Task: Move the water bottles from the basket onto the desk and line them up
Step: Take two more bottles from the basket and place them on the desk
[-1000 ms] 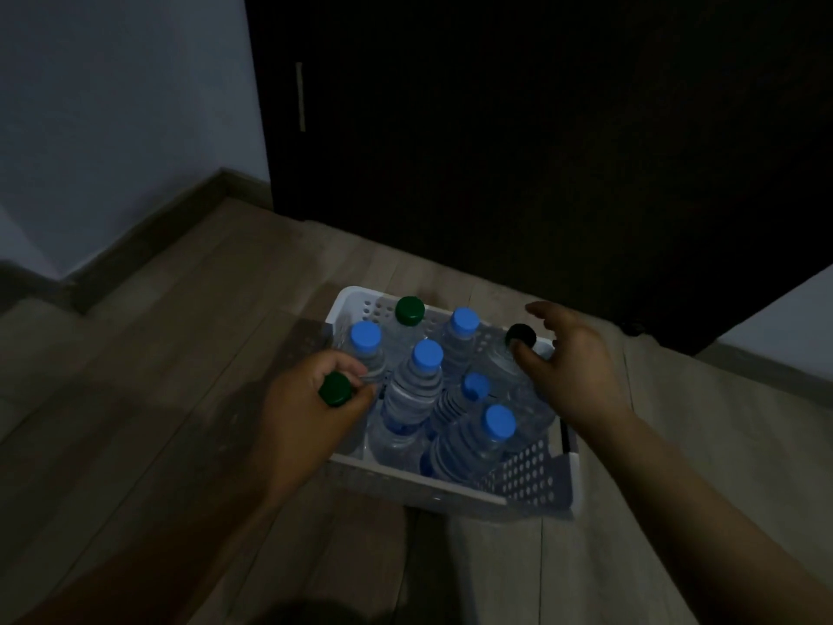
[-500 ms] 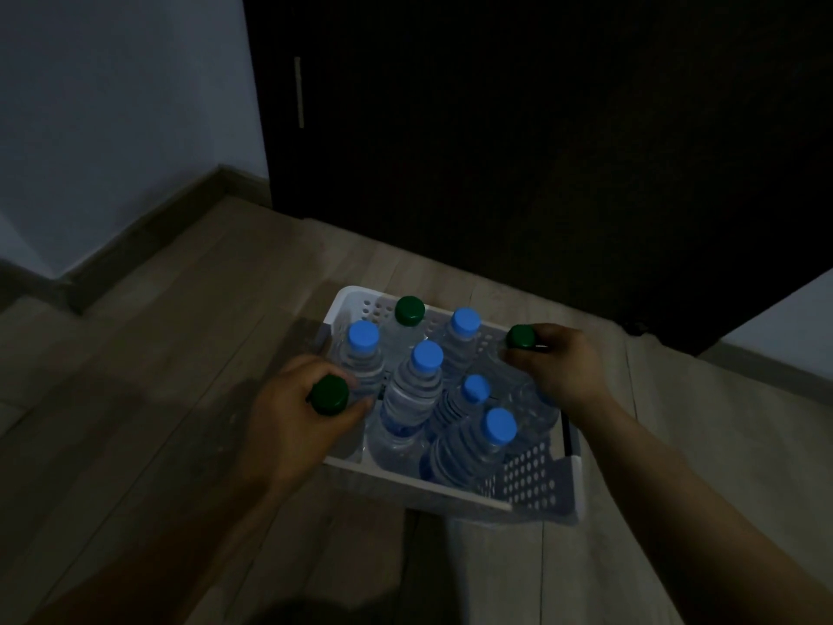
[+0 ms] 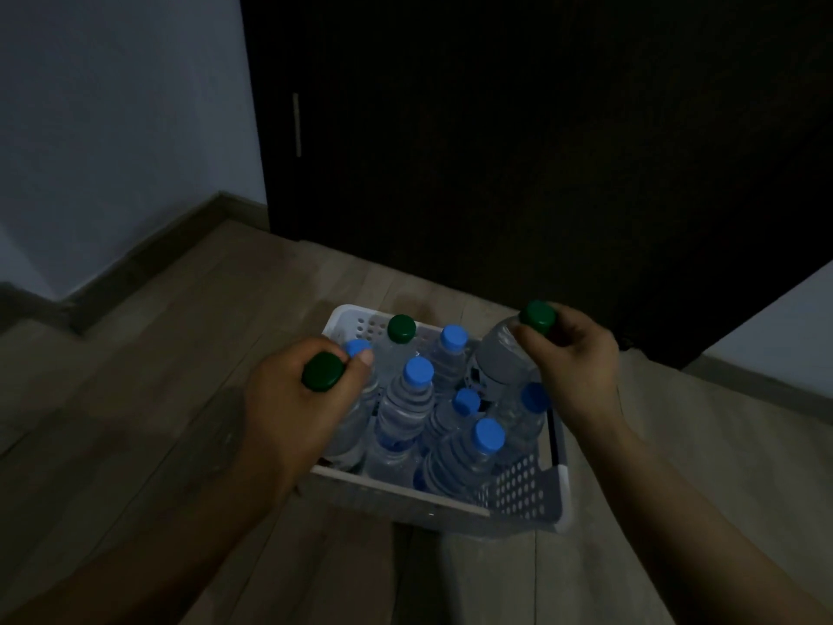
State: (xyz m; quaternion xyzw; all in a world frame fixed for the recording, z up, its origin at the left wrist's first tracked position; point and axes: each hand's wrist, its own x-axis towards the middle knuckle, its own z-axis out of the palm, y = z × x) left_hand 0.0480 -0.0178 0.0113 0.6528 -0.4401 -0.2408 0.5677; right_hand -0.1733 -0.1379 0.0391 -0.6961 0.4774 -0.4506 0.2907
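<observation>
A white perforated basket [image 3: 518,491] sits on the wooden floor, packed with several clear water bottles. Most have blue caps, such as the near one [image 3: 489,435]; one at the back has a green cap [image 3: 401,328]. My left hand [image 3: 293,408] grips the neck of a green-capped bottle [image 3: 323,371] at the basket's left side. My right hand [image 3: 574,358] grips the neck of another green-capped bottle [image 3: 505,358], which is raised above the basket's right rim and tilted. No desk is in view.
A dark cabinet or door [image 3: 541,151] with a slim handle [image 3: 296,124] stands right behind the basket. A pale wall [image 3: 112,128] with a dark skirting board runs on the left. Wooden floor [image 3: 157,376] surrounds the basket.
My right hand closed on the right green-capped bottle and lifted it up out of the basket. My left hand keeps its grip on the left green-capped bottle, raised slightly.
</observation>
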